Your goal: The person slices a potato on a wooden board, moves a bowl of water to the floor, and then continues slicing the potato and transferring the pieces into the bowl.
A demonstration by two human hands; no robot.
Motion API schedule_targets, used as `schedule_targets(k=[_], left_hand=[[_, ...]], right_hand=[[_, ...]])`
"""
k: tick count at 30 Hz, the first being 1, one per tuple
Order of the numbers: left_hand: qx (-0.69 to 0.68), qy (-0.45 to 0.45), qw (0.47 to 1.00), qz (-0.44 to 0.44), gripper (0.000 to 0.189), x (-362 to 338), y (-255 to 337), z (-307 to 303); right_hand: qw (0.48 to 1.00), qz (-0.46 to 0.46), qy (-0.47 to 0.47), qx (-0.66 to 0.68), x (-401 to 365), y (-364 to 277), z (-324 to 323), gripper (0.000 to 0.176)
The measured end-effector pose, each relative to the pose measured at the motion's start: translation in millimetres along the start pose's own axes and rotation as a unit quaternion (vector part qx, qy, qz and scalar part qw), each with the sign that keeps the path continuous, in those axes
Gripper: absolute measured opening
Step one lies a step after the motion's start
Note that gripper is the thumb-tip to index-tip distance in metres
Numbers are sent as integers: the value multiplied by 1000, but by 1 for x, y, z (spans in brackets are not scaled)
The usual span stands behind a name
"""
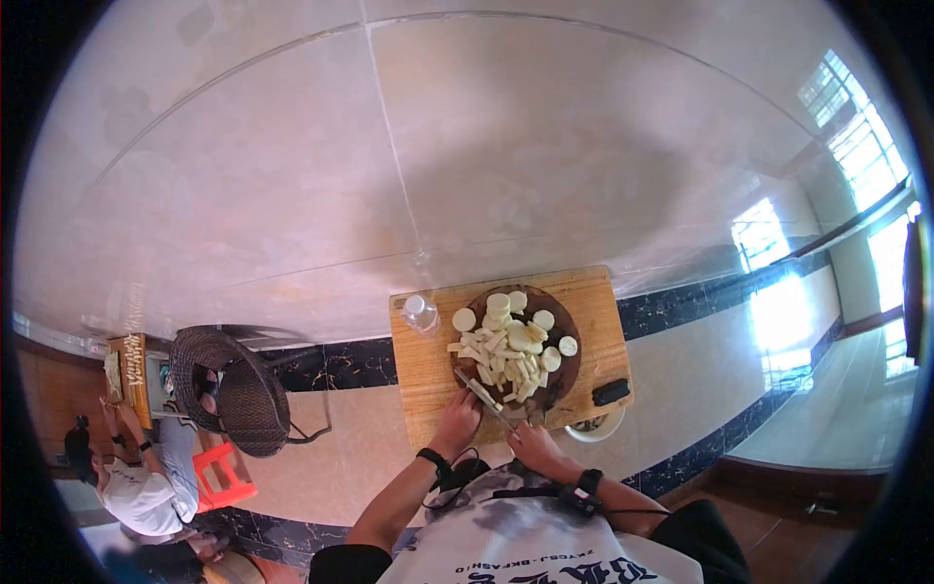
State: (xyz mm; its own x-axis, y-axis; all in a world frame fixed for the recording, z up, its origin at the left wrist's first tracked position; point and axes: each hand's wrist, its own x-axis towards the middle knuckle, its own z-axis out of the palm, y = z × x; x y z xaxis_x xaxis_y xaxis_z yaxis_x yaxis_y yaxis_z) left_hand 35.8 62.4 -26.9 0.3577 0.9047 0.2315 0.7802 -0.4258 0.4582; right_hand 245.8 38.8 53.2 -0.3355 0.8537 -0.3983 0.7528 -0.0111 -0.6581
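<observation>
A knife slants over the near left edge of a round dark cutting board, its handle in my closed right hand. My left hand is at the board's near left rim beside the blade, fingers curled in. What those fingers hold is too small to make out. On the board lies a heap of pale cut vegetable sticks, with thick round slices of the same pale vegetable around its far and right sides.
The board rests on a wooden table against a tiled wall. A clear bottle stands at the far left, a black object at the right. Below its edge is a white bowl. Leftward are a wicker chair, red stool and another person.
</observation>
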Motion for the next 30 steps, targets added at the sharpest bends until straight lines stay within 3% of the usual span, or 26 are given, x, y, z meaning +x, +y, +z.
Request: schedule_targets(k=[17, 26, 30], left_hand=[[-29, 16, 999, -7, 19, 5, 4, -13], [-22, 11, 1000, -5, 17, -1, -3, 0], [-30, 24, 999, 3, 18, 6, 4, -15]], right_hand=[[999, 42, -28, -7, -2, 14, 5, 39], [996, -88, 7, -25, 30, 18, 21, 32], [999, -11, -35, -31, 33, 14, 18, 25]])
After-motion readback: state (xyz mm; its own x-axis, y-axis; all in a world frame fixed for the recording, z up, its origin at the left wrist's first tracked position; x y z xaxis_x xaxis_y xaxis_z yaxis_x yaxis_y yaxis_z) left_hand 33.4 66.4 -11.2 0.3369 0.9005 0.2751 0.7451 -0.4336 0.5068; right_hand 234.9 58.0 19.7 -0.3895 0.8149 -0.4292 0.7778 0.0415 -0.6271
